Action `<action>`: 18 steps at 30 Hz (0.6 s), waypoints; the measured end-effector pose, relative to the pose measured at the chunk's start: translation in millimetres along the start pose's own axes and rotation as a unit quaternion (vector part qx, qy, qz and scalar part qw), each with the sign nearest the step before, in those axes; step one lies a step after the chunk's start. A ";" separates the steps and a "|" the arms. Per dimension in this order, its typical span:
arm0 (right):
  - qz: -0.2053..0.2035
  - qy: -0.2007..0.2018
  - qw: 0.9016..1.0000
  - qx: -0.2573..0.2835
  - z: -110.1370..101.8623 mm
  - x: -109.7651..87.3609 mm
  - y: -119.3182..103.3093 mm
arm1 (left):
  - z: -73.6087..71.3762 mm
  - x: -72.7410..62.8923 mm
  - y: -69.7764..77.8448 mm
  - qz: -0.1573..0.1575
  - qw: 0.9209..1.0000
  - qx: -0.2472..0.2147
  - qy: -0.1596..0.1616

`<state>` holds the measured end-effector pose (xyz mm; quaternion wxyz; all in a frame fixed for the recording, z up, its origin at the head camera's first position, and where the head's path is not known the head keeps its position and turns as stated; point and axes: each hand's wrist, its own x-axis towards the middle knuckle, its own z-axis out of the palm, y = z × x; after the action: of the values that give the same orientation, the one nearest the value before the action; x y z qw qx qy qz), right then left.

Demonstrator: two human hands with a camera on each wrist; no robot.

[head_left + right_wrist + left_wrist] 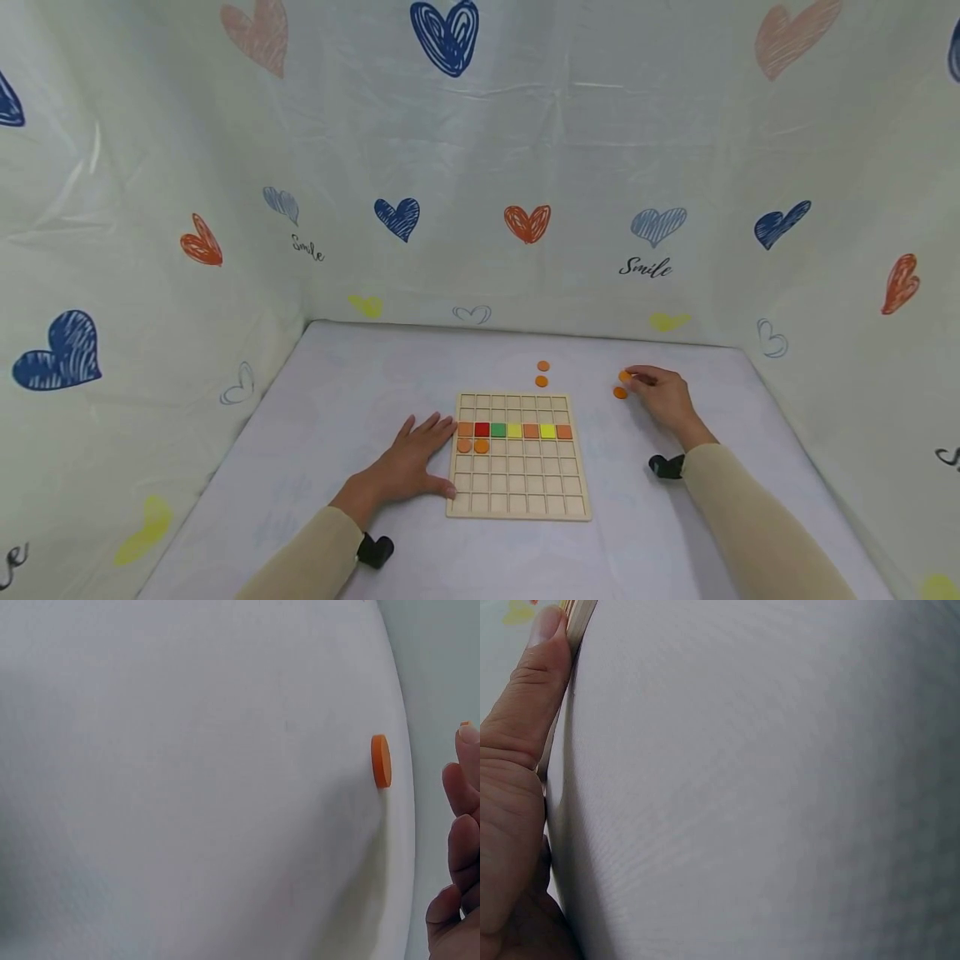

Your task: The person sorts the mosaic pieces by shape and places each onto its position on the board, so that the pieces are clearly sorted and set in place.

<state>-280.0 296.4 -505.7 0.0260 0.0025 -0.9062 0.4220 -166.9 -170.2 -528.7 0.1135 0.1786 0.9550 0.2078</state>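
A wooden grid board [517,483] lies on the table, one row filled with coloured square tiles [514,430]. Below that row, two orange discs [481,447] sit in the leftmost cells. My left hand [408,462] rests spread at the board's left side, fingertips and thumb [536,682] right at its edge. Beyond the board's right side, my right hand [666,400] pinches an orange disc [624,377] between thumb and fingertips. Just below it another orange disc [620,392] lies on the table, and it appears in the right wrist view as a thin orange disc [381,761].
Two more orange discs [542,373] lie on the white table [360,375] behind the board. A pale curtain [465,150] printed with hearts rises along the back and both sides of the table.
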 end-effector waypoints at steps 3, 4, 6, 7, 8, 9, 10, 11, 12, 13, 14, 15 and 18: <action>-0.003 -0.001 1.000 -0.003 2.1 -0.6 -5.1 | 0.2 0.1 -0.2 -0.001 1.000 0.004 -0.002; -0.003 -0.002 1.000 -0.005 2.9 -0.5 -6.5 | 0.4 0.0 -0.2 -0.001 1.000 0.007 -0.002; -0.003 0.000 1.000 -0.009 4.5 0.2 -9.8 | -0.1 -0.3 0.0 -0.001 1.000 0.009 -0.003; -0.004 0.001 1.000 -0.010 5.1 0.4 -11.6 | -0.2 -0.5 0.1 0.000 1.000 0.008 -0.003; -0.006 0.001 1.000 -0.011 5.5 0.4 -13.5 | -0.6 -0.7 0.2 0.000 1.000 0.008 -0.004; -0.006 0.002 1.000 -0.010 6.3 0.5 -15.4 | -0.7 -0.8 0.1 0.001 1.000 0.007 -0.002; -0.004 0.002 1.000 -0.010 6.8 0.4 -17.5 | -0.9 -1.1 0.1 0.002 1.000 0.004 -0.002; -0.003 0.003 1.000 -0.011 7.4 0.1 -19.7 | -1.0 -1.2 0.1 0.003 1.000 0.002 -0.001; -0.005 0.004 1.000 -0.009 7.7 -0.3 -21.6 | -1.2 -1.3 0.1 0.002 1.000 0.002 -0.002; -0.005 0.004 1.000 -0.007 8.2 -0.7 -23.4 | -1.0 -1.4 0.0 0.004 1.000 -0.001 0.000; -0.005 0.005 1.000 -0.006 8.5 -1.2 -25.2 | -1.0 -1.3 0.0 0.003 1.000 0.001 -0.001; -0.004 0.005 1.000 -0.005 9.2 -1.6 -26.9 | -0.6 -1.4 -0.1 0.004 1.000 0.000 0.000; -0.007 0.001 1.000 0.001 11.5 -3.0 -31.4 | -0.1 -1.7 0.3 0.004 1.000 0.001 -0.001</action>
<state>-276.7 267.3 -489.3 0.0295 0.0086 -0.9059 0.4224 -165.3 -170.6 -528.2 0.1133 0.1824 0.9545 0.2071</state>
